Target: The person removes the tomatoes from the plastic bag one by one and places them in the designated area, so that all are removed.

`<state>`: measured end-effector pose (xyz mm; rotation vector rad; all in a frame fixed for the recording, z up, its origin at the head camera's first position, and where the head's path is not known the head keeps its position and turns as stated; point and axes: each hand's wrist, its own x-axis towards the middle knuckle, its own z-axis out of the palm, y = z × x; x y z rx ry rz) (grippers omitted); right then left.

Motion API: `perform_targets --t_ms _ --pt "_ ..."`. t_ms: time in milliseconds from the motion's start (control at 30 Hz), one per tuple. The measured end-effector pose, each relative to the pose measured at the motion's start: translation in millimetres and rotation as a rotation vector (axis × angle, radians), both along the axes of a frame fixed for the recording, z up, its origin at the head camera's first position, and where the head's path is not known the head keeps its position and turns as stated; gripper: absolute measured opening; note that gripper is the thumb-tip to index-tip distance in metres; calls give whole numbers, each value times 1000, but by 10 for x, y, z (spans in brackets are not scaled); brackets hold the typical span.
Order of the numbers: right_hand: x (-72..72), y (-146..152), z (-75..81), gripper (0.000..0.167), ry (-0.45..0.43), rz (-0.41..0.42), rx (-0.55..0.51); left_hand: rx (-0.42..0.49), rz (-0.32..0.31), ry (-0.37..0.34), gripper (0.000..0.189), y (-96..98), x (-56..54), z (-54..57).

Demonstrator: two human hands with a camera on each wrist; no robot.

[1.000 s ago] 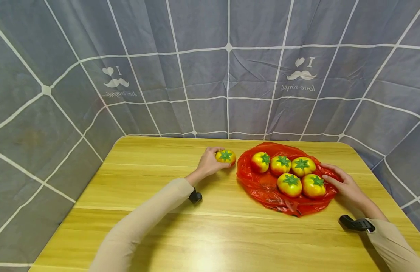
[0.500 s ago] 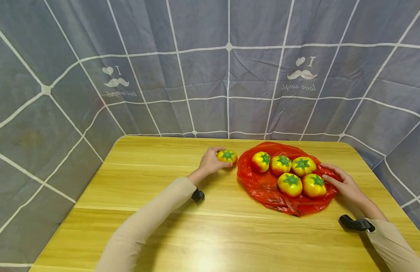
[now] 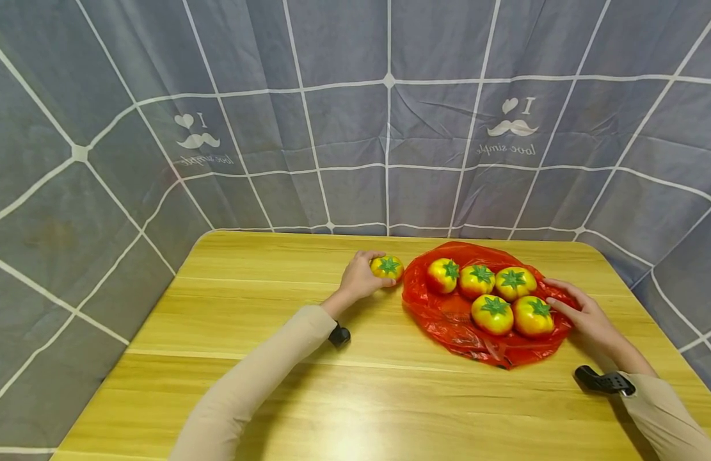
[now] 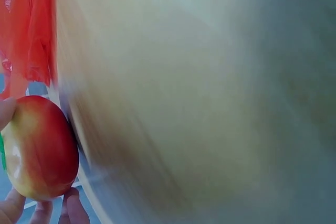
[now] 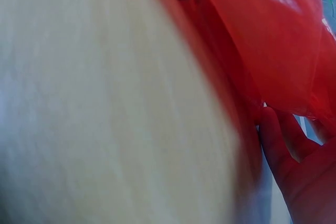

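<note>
We hold a squat, rounded yellow-and-red fruit with a green star-shaped leaf cap [image 3: 388, 266] in our left hand [image 3: 359, 275], its fingers [image 4: 76, 211] curved round the far side and the thumb on the near side. The fruit is low over the wood-grained yellow table [image 3: 355, 397], just beside the left edge of a crumpled red plastic bag [image 3: 447, 320]; we cannot tell whether it touches the wood. Five similar fruits [image 3: 493, 314] sit on the bag, three in the farther row and two nearer us. Our right hand [image 3: 592, 320] rests at the bag's right edge, fingers loosely extended and spread, next to the nearer right-hand fruit. We wear beige long sleeves [image 3: 251, 378] and black wrist straps [image 3: 605, 382]. Behind the table hangs a grey-blue fabric curtain [image 3: 343, 128] with white grid lines and printed moustaches.
</note>
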<state>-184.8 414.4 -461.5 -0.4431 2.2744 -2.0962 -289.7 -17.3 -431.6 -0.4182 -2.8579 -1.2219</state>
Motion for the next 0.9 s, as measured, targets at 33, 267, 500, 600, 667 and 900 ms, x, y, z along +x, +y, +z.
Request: perform_targets --t_ms 33,267,500,600,667,900 --pt "0 0 -4 43 -3 4 -5 3 0 1 63 -1 4 -3" --pt "21 -5 -8 43 52 -72 183 51 -6 -17 64 -14 0 -47" --pt "25 -14 -3 43 83 -135 326 127 1 -53 66 -25 10 -48" --pt "21 -9 -2 43 90 -156 344 146 7 -55 66 -28 17 -24" --pt "17 -4 -1 43 88 -154 335 156 12 -53 66 -32 23 -8" --pt "17 19 8 44 44 -101 218 170 14 -41 65 -31 12 10"
